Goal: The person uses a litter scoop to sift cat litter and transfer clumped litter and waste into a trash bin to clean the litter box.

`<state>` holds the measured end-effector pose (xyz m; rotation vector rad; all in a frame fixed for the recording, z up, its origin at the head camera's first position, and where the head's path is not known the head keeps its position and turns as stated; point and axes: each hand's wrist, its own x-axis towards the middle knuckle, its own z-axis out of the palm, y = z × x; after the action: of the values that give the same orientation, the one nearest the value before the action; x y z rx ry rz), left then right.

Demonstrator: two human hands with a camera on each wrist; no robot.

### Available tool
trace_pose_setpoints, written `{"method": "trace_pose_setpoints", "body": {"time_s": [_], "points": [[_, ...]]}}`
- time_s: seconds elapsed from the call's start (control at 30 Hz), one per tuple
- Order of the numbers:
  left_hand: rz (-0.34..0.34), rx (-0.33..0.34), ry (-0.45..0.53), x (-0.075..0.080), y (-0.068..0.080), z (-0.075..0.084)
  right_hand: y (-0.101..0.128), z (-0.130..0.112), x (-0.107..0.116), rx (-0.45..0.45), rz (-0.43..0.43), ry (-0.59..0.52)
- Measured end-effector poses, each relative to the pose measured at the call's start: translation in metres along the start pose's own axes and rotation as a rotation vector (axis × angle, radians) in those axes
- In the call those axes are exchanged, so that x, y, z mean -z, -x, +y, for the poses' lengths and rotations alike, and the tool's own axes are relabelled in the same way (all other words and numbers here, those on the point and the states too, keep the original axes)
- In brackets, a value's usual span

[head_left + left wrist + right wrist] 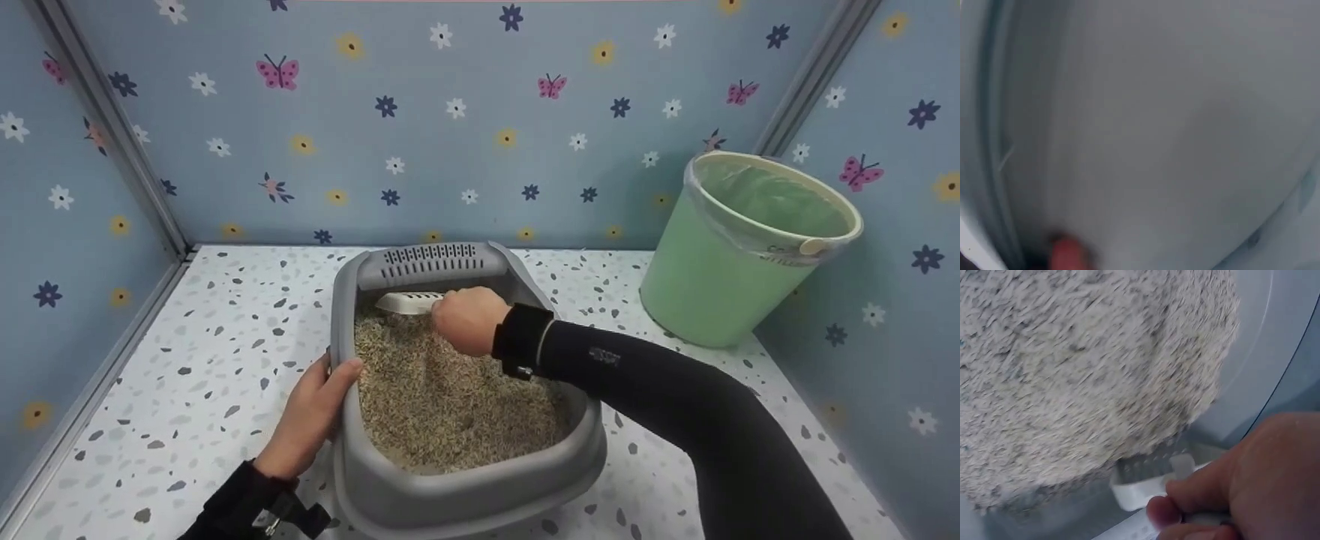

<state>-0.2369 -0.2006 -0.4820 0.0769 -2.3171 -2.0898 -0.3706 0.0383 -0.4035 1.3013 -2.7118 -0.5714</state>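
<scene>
A grey litter box [480,495] holds a bed of tan pellet-like cat litter [465,412]. Inside its far end, my right hand [472,321] grips a white slotted litter scoop [409,302] by the handle. The scoop lies at the far left of the box, at the litter's edge; in the right wrist view its head [1140,492] is beside the litter and the box wall. My left hand [315,412] holds the box's left rim, thumb over the top. The left wrist view shows mostly the box's outer wall [1157,140] and one blurred fingertip [1069,256].
A green bin [720,277] with a clear liner stands at the back right, near the corner. Blue walls [480,135] with flowers and butterflies enclose the back and sides. The speckled white surface [202,360] lies under the box and bin.
</scene>
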Motion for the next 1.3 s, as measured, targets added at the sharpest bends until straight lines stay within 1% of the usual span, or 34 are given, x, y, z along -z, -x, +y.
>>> {"method": "trace_pose_setpoints", "body": {"time_s": [0.1, 0.2, 0.3, 0.4, 0.53, 0.67, 0.73, 0.83, 0.93, 0.97, 1.03, 1.13, 1.2, 1.3], "points": [[0.064, -0.011, 0.016, -0.005, 0.001, -0.001, -0.005, 0.013, -0.010, -0.037, 0.003, -0.003], [0.109, -0.007, 0.038, -0.009, 0.000, -0.002, -0.009, 0.025, -0.019, -0.077, 0.000, 0.002], [0.141, -0.005, 0.045, -0.012, -0.004, -0.004, -0.012, 0.033, -0.024, -0.102, -0.018, -0.006], [0.166, -0.007, 0.057, -0.012, -0.010, -0.004, -0.015, 0.039, -0.027, -0.104, -0.013, -0.007], [0.176, -0.020, 0.077, -0.013, -0.020, -0.004, -0.020, 0.044, -0.030, -0.106, -0.002, 0.025], [0.179, -0.035, 0.068, -0.014, -0.030, -0.004, -0.024, 0.048, -0.034, -0.103, 0.006, 0.061], [0.175, -0.035, 0.060, -0.015, -0.033, -0.004, -0.025, 0.051, -0.037, -0.096, 0.008, 0.066], [0.155, -0.021, 0.044, -0.016, -0.035, -0.003, -0.025, 0.054, -0.038, -0.075, -0.017, 0.056], [0.119, -0.012, 0.039, -0.015, -0.034, -0.001, -0.026, 0.056, -0.033, -0.048, -0.089, 0.021], [0.106, -0.009, 0.032, -0.015, -0.033, 0.000, -0.027, 0.056, -0.029, -0.040, -0.126, 0.005], [0.076, -0.005, 0.032, -0.014, -0.032, 0.001, -0.025, 0.056, -0.017, -0.018, -0.183, -0.027], [0.049, 0.003, 0.029, -0.012, -0.031, 0.002, -0.021, 0.055, 0.003, 0.009, -0.258, -0.071], [0.041, 0.009, 0.028, -0.011, -0.031, 0.002, -0.017, 0.053, 0.014, 0.024, -0.279, -0.081], [0.034, 0.012, 0.029, -0.009, -0.032, 0.002, -0.012, 0.050, 0.025, 0.033, -0.281, -0.078]]}}
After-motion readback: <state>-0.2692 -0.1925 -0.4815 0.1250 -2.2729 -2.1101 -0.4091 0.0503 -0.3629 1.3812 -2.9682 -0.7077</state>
